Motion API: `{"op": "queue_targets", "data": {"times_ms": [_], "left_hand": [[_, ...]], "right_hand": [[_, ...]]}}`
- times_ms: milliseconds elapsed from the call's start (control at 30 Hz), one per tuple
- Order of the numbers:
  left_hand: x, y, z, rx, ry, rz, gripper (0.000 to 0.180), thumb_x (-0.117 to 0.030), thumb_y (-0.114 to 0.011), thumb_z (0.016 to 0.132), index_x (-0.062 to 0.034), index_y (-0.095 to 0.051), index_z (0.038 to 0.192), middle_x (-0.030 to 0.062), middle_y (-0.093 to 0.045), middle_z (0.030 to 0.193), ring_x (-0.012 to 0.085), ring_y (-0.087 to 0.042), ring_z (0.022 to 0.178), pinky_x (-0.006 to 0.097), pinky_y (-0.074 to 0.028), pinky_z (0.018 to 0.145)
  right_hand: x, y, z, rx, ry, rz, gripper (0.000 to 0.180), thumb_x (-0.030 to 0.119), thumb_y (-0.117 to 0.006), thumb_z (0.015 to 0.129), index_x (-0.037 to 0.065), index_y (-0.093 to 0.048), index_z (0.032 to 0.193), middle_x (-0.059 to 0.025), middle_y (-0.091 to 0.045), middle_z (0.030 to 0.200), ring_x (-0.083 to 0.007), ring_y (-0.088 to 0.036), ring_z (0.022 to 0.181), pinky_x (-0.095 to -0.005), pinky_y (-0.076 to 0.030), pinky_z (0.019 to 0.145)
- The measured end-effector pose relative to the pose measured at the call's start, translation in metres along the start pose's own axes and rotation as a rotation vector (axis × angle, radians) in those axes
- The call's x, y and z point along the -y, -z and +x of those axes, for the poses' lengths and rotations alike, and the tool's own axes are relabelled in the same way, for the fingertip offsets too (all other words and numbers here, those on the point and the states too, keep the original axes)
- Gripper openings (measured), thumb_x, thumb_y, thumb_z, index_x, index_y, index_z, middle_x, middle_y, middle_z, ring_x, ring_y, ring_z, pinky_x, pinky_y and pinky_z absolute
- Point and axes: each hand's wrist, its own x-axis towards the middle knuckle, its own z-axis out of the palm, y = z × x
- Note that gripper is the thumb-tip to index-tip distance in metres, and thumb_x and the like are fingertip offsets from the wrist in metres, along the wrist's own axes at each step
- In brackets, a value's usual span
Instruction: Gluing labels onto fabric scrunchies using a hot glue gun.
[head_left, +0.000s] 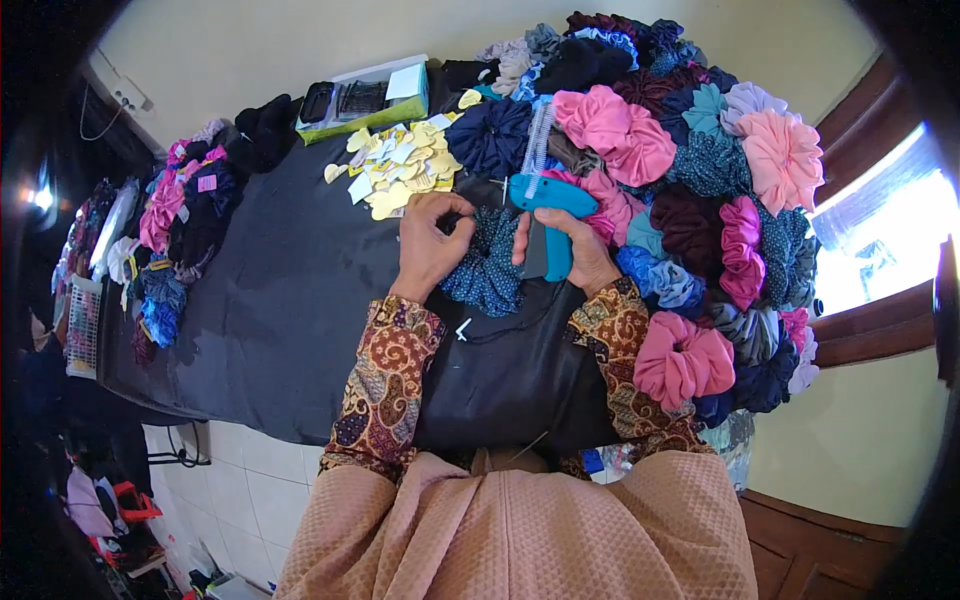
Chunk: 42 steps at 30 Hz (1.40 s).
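My right hand [585, 250] is wrapped round the handle of a teal tagging gun [553, 196], its needle pointing left. A strip of clear plastic tag fasteners [538, 135] rises from the gun's top. In front of the gun lies a dark teal dotted scrunchie [485, 275]. My left hand [435, 240] pinches at the scrunchie's upper left edge, thumb and forefinger together. Just beyond that hand is a loose pile of pale yellow and white paper tags [405, 165]. A thin black cord and a small white plastic piece [462, 329] lie on the black cloth near the scrunchie.
A large heap of scrunchies [690, 235] in many colours fills the table's right side. At the back stands a green and white box [365, 98] with dark items. More scrunchies [180, 215] lie at the left edge. The table has a black cover [270, 300].
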Motion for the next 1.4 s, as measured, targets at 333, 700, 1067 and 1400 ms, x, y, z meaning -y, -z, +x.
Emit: {"op": "queue_targets", "data": {"times_ms": [333, 700, 1067, 1400], "left_hand": [[0.000, 0.006, 0.001, 0.149, 0.210, 0.198, 0.024, -0.012, -0.066, 0.077, -0.0024, -0.070, 0.099, 0.0099, -0.068, 0.082, 0.0142, -0.063, 0.079, 0.026, -0.049, 0.071], [0.011, -0.003, 0.003, -0.002, 0.341, -0.501, 0.016, -0.013, -0.061, 0.091, -0.0001, -0.064, 0.100, -0.0018, -0.064, 0.089, 0.0053, -0.055, 0.079, 0.021, -0.044, 0.073], [0.006, 0.003, 0.006, -0.065, 0.450, -0.655, 0.014, -0.010, -0.061, 0.092, -0.0001, -0.066, 0.101, -0.0004, -0.065, 0.090, 0.0056, -0.057, 0.083, 0.021, -0.046, 0.078], [0.004, 0.001, 0.001, 0.016, 0.263, -0.098, 0.024, -0.010, -0.069, 0.080, 0.0014, -0.066, 0.101, 0.0106, -0.069, 0.093, 0.0139, -0.065, 0.082, 0.027, -0.051, 0.074]], "right_hand": [[0.002, -0.002, -0.003, -0.034, -0.009, -0.046, 0.035, 0.031, -0.060, 0.085, -0.002, -0.060, 0.096, -0.0135, -0.064, 0.082, -0.0267, -0.066, 0.072, -0.0361, -0.055, 0.067], [0.004, -0.011, -0.002, 0.018, 0.022, -0.198, 0.030, 0.027, -0.061, 0.086, -0.002, -0.060, 0.093, -0.0145, -0.064, 0.078, -0.0251, -0.066, 0.069, -0.0354, -0.055, 0.065], [0.004, -0.011, -0.002, 0.026, 0.038, -0.202, 0.028, 0.026, -0.060, 0.087, -0.002, -0.061, 0.092, -0.0132, -0.064, 0.078, -0.0231, -0.066, 0.068, -0.0337, -0.055, 0.064], [0.005, -0.013, -0.004, 0.001, 0.030, -0.211, 0.030, 0.027, -0.061, 0.086, -0.002, -0.061, 0.093, -0.0130, -0.064, 0.079, -0.0237, -0.066, 0.068, -0.0331, -0.054, 0.063]]}}
